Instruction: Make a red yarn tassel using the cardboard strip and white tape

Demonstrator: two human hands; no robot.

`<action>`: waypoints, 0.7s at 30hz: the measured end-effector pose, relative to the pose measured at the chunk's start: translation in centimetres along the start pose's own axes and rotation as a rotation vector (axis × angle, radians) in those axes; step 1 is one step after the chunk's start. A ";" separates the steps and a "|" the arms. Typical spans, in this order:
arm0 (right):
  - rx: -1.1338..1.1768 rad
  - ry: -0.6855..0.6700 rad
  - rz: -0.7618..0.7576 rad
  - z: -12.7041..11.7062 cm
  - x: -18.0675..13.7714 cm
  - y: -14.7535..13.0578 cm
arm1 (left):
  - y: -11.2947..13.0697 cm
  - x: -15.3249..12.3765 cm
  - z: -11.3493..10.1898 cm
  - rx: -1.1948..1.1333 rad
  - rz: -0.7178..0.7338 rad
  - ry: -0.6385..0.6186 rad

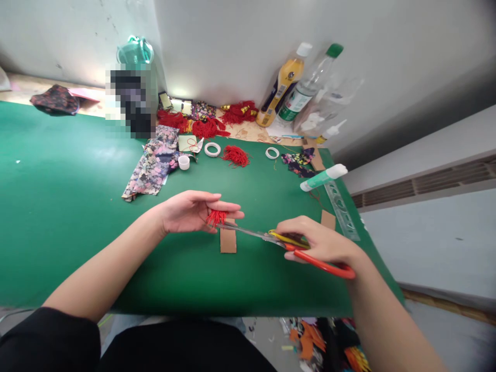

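Observation:
My left hand (189,211) is raised over the green table mat with its fingers curled around a small red thread tassel (217,217). The cut-looking strands fan out below the fingers. My right hand (321,238) grips a pair of scissors (250,232) by red and yellow handles. Their long metal blades point left, with the tips at the tassel's strands; how far the blades are apart is hard to make out. Beneath the blades a small brown cardboard piece (228,244) lies on the mat, partly covered by my left fingers.
Behind my hands lie a loose red thread bundle (236,155), tape rolls (212,150), floral fabric (153,165) and more red tassels (209,128). On the right are a glue stick (323,178) and a clear ruler (341,211). Bottles (298,95) lean against the wall.

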State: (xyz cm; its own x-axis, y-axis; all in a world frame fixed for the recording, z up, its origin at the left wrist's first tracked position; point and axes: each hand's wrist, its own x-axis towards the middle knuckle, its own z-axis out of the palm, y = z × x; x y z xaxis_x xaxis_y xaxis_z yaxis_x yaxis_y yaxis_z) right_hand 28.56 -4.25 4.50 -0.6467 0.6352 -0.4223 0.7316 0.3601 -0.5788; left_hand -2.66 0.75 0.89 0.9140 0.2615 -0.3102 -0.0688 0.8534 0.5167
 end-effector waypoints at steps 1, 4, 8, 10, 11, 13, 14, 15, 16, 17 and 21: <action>0.005 0.001 -0.009 0.0 0.1 0.0 | 0.0 0.0 0.0 -0.001 -0.003 0.001; 0.030 0.002 -0.037 -0.1 0.3 0.0 | -0.1 0.1 0.1 -0.006 -0.012 0.003; 0.055 -0.011 -0.040 -0.3 0.6 -0.2 | -0.1 0.1 0.3 -0.006 -0.029 0.038; 0.060 -0.020 -0.036 -0.4 0.7 -0.3 | -0.1 0.1 0.4 -0.002 -0.032 0.053; 0.064 -0.025 -0.034 -0.4 0.7 -0.3 | -0.1 0.1 0.4 0.001 -0.033 0.058; 0.068 -0.035 -0.029 -0.4 0.7 -0.3 | -0.1 0.1 0.5 0.011 -0.036 0.074; 0.070 -0.041 -0.028 -0.4 0.7 -0.3 | -0.1 0.1 0.5 0.017 -0.037 0.085; 0.071 -0.047 -0.027 -0.5 0.7 -0.3 | -0.1 0.1 0.6 0.023 -0.038 0.095; 0.071 -0.053 -0.027 -0.5 0.7 -0.3 | -0.1 0.1 0.6 0.027 -0.036 0.101; 0.071 -0.057 -0.027 -0.5 0.8 -0.3 | -0.1 0.1 0.6 0.031 -0.033 0.101; 0.087 -0.064 -0.041 -0.5 0.8 -0.1 | -0.2 0.1 0.7 0.030 -0.018 0.069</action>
State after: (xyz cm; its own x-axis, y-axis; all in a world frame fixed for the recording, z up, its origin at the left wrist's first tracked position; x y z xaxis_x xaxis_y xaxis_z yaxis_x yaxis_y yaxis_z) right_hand 28.08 -3.41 4.54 -0.6900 0.5753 -0.4393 0.6848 0.3223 -0.6536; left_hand -2.27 0.33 1.30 0.8852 0.2775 -0.3734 -0.0394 0.8445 0.5341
